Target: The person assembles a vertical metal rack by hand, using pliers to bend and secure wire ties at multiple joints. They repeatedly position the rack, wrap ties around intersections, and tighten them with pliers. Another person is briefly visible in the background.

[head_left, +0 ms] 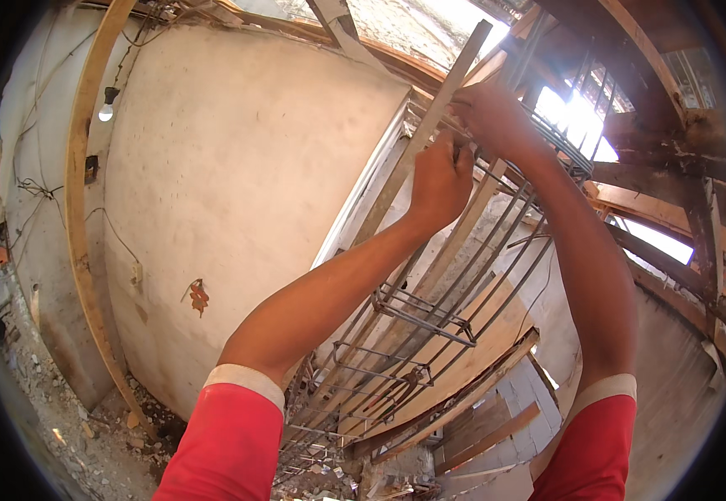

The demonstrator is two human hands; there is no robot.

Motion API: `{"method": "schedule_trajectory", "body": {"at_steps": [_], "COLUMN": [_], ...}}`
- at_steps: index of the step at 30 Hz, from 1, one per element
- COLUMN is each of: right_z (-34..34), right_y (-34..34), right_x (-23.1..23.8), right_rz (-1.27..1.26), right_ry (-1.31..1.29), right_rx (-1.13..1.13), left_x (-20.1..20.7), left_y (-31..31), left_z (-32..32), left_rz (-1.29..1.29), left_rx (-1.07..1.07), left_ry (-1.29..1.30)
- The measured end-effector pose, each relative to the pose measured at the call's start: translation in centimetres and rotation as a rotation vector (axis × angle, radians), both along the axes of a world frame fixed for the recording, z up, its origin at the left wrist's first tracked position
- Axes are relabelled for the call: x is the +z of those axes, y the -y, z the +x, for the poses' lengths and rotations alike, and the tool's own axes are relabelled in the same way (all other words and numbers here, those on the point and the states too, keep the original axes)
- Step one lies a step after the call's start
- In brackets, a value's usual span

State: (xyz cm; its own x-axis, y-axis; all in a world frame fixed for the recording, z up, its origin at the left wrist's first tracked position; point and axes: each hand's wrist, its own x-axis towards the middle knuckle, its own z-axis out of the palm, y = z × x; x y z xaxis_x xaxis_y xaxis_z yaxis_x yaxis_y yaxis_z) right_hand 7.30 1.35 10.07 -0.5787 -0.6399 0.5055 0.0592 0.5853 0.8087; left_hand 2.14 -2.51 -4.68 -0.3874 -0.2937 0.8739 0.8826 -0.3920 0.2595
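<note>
Both my arms reach up toward the top of a rebar cage (455,321), made of long steel bars with square ties. My left hand (444,179) is closed in a fist beside a wooden post (405,171); what it grips, if anything, is hidden by the fingers. Just above it and to the right, my right hand (496,117) has its fingers curled in at the same post and the cage bars. Whatever lies between those fingers is too small to make out. The cage runs down from the hands toward the rubble below.
A pale plastered wall (238,167) stands at the left, with a curved-looking timber (83,209) and a light bulb (107,108). Roof beams (672,175) cross at the right. Rubble (71,417) covers the floor, and a plywood sheet (476,338) stands behind the cage.
</note>
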Motion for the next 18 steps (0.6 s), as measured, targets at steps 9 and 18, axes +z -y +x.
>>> {"method": "schedule_trajectory", "body": {"at_steps": [9,18], "right_z": [-0.2,-1.2], "right_y": [-1.5,-1.4], "right_x": [1.1,1.8], "right_rz": [0.1,0.403], "right_ry": [-0.046,-0.089], "right_rx": [-0.077,0.014], "left_x": [-0.1,0.7], "left_y": [1.7,0.0], "left_z": [-1.0,-1.3], "left_rz": [-0.247,-0.031], "left_rx": [-0.044,-0.12], "left_ry": [0.119,0.157]}}
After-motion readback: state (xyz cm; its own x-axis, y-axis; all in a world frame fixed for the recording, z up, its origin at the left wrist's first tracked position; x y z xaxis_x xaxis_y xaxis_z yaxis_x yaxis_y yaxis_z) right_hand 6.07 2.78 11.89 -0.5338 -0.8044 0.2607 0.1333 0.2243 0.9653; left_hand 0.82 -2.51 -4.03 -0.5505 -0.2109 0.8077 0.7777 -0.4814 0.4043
